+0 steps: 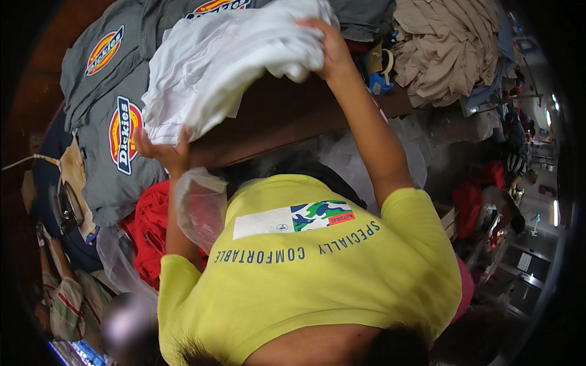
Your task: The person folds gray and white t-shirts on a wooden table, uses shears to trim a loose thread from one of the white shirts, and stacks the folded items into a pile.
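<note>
A loose bundle of white garments [226, 64] is held up over the brown table edge [268, 125], its folds hanging toward me. My right hand [332, 49] grips its right end, with the arm stretched far forward. At the lower left corner of the bundle, my left hand [165, 151] has fingers and thumb around the cloth. Grey T-shirts [97, 97] with a red and yellow printed emblem lie spread beneath and to the left of it. How many white pieces there are I cannot tell.
Beige garments [448, 49] are heaped at the far right, beside a blue tape dispenser [381, 79]. Red cloth [152, 229] and a clear plastic bag [200, 210] lie by my left forearm. An iron-like object [70, 204] sits at the left. Another person's striped sleeve [68, 305] shows lower left.
</note>
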Demonstrator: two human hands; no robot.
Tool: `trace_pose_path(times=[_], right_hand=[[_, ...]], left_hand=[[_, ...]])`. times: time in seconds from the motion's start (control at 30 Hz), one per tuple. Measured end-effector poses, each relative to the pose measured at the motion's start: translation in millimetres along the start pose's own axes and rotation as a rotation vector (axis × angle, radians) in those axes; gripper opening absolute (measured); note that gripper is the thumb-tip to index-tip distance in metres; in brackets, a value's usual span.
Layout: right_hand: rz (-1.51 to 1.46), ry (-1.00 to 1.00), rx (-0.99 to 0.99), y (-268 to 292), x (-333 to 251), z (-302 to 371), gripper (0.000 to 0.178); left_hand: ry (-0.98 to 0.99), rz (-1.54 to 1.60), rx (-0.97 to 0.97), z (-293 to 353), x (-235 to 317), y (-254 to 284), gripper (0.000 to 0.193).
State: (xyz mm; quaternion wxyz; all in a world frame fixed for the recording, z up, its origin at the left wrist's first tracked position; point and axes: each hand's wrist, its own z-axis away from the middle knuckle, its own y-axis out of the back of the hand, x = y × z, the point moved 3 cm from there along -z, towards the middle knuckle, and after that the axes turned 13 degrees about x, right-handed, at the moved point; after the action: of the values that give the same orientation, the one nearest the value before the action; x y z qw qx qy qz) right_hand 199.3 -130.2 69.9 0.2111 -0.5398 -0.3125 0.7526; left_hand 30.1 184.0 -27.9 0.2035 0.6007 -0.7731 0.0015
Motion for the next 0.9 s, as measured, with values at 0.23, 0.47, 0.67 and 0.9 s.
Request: trace_pose_path(times=[0.23,0.47,0.67,0.9], right_hand=[[-0.115,0.012,-0.246,-123.5,-44.8,11.3,0.023],[0.043,0.455,-0.372,-151.1,-152.4,28.7,0.025],[0.037,0.260,-0.609,-128.7,-184.4,-96.0,0.028],[0.046,0.889,-0.230,-24.7,-201.2,-63.7,0.024]], left_hand=[[-0.071,-0.376,0.225,-28.6,17.6,-25.8,0.118],[0.002,-0.112,0.128,-148.9,9.8,5.1,0.038],[-0.250,-0.403,0.068,-252.8,-14.2,-8.4,0.032],[-0.679,-0.529,0.220,-261.9,34.8,52.6,0.025]])
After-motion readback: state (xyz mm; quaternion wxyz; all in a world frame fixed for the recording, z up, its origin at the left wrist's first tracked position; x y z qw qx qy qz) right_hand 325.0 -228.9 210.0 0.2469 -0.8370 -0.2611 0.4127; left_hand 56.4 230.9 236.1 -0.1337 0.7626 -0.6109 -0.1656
